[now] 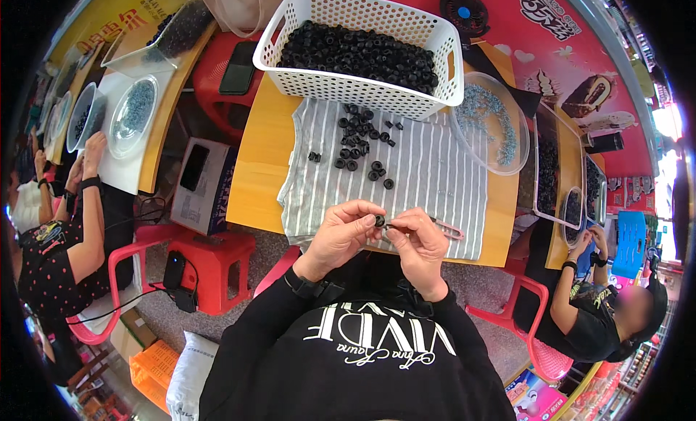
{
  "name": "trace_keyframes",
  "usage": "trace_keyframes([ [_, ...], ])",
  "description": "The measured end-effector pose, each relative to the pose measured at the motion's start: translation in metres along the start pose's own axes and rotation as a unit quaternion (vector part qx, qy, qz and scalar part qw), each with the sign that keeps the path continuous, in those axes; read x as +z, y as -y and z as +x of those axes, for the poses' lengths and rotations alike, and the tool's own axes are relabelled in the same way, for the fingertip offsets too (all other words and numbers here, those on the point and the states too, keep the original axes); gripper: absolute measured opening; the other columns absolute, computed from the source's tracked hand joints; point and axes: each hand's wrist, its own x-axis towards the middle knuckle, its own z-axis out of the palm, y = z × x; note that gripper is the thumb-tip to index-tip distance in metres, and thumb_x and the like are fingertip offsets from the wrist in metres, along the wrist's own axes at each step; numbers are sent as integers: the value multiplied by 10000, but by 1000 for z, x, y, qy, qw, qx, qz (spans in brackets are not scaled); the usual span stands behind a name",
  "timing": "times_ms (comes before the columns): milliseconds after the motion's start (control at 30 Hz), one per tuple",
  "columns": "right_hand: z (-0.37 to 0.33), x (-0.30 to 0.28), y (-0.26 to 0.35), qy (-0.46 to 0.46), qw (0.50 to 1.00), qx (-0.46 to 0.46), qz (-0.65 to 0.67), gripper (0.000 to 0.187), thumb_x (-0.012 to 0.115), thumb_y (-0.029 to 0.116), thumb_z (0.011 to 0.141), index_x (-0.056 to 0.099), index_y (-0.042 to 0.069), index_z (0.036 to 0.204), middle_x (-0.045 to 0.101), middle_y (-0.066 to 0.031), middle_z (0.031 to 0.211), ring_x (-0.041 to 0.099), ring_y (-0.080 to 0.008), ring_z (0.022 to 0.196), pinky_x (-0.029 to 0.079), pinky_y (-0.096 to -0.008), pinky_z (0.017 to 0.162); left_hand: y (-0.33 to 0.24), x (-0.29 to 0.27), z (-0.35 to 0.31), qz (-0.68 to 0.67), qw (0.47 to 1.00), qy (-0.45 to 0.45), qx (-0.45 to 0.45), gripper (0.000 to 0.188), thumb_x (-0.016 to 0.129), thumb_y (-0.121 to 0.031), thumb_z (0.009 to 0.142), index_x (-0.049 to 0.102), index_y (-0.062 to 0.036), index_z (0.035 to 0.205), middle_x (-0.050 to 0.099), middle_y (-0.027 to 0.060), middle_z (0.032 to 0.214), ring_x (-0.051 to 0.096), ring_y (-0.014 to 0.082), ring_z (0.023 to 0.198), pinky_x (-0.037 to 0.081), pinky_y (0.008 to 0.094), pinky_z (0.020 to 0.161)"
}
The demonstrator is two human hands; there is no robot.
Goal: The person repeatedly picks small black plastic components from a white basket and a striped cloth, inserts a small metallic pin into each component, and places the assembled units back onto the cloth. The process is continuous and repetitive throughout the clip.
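Note:
My left hand (346, 234) pinches a small round black part (379, 221) with a hole in it, just over the near edge of the striped cloth (435, 182). Close against it, my right hand (419, 245) has thumb and forefinger pressed together; whatever they grip is too small to make out. Beside the right hand's knuckles a slim pinkish-red tool (449, 231) shows on the cloth, partly covered. Farther off, several loose black ring-shaped parts (353, 142) lie scattered. Behind them a white perforated basket (366, 95) holds a heap of the same black parts (355, 55).
A clear round tray (518, 156) of small bluish pieces stands at the table's right. Left is a red stool (225, 265) with a box and phone (194, 166). Co-workers sit at tables on both sides. A black fan (464, 13) stands behind the basket.

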Motion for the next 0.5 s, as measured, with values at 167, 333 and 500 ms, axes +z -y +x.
trace_keyframes([
  [167,0,5,-2,-11,994,-77,-74,177,741,-93,778,654,-19,914,639,-108,850,638,-205,743,513,-285,633,2,-2,0,-1,1000,4,1,216,603,-63,994,631,31,1186,660,86,1077,661,163,938,552,309,811],
  [333,0,6,-5,-6,986,-119,-117,185,761,-77,767,652,-16,904,639,-114,844,636,-224,713,509,-291,608,3,-4,-1,-7,1000,10,0,209,615,-47,982,637,34,1173,651,86,1101,666,170,971,563,318,840],
  [500,1,8,0,-8,979,-139,-149,189,771,-77,758,651,-16,889,625,-110,824,626,-218,692,497,-298,571,3,-4,-1,-6,1000,8,2,211,621,-35,974,637,40,1170,645,84,1099,669,173,970,574,312,841],
])
